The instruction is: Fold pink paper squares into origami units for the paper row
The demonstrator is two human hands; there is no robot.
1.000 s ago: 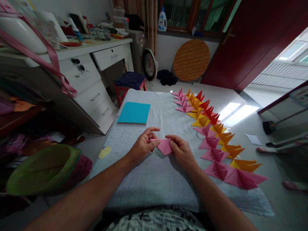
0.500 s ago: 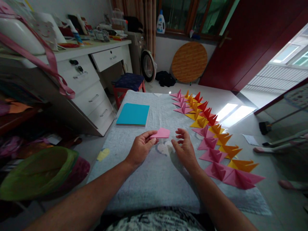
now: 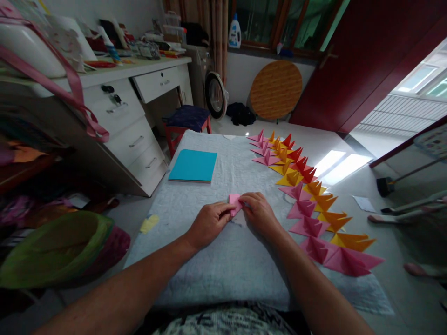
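A small folded piece of pink origami paper (image 3: pixel 234 200) is at the middle of the cloth-covered table (image 3: pixel 209 274). My left hand (image 3: pixel 211 220) pinches its left edge between thumb and fingers. On the right side, my right hand (image 3: pixel 260 211) grips the same paper, fingers bent and closed on its edge. The fingertips hide part of the folds. Beyond my left hand lies a square stack of paper with a blue sheet on top (image 3: pixel 193 165). To the right of my right hand stand rows of folded paper cranes, pink (image 3: pixel 309 225), yellow (image 3: pixel 289 177) and red (image 3: pixel 303 164).
A green-lined bin (image 3: pixel 59 251) stands left of the table. Behind it is a white desk with drawers (image 3: pixel 129 139). A stool with a dark blue seat (image 3: pixel 186 118) and an open washing machine (image 3: pixel 215 95) are past the far edge. A broom (image 3: pixel 386 186) is at right.
My right hand has moved left and closed on the pink paper. The paper has come down and turned, and my left hand has lowered slightly with it.
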